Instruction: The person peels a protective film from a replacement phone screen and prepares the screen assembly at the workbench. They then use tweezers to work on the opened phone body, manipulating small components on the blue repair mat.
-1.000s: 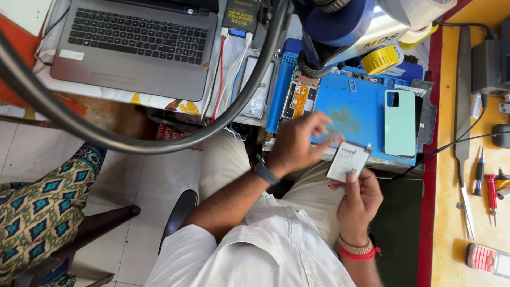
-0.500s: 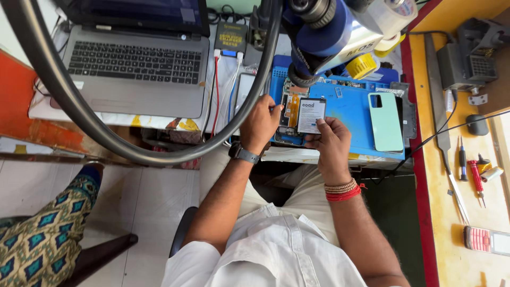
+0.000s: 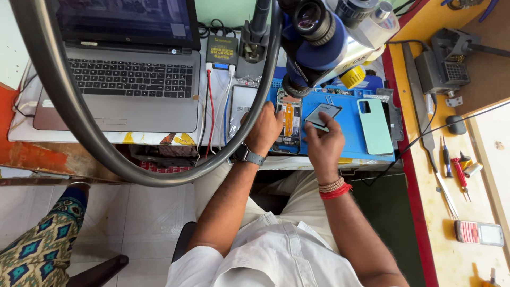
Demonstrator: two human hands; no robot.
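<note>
The right hand (image 3: 324,143) pinches a flat battery (image 3: 323,114) above the blue mat (image 3: 353,133); the left hand (image 3: 264,130) steadies the opened phone (image 3: 289,119), fingers curled; keep the battery level and aligned.

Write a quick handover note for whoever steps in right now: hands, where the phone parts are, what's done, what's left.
Left hand: resting on the opened phone, steadying it on the blue mat.
Right hand: holding a flat battery-like part just right of the phone, tilted, not seated.
Mint green back cover: off, lying on the mat to the right.
Microscope: above the mat.
Done: cover removed, insides exposed.
Left: the part is not in the phone; cover not refitted.
</note>
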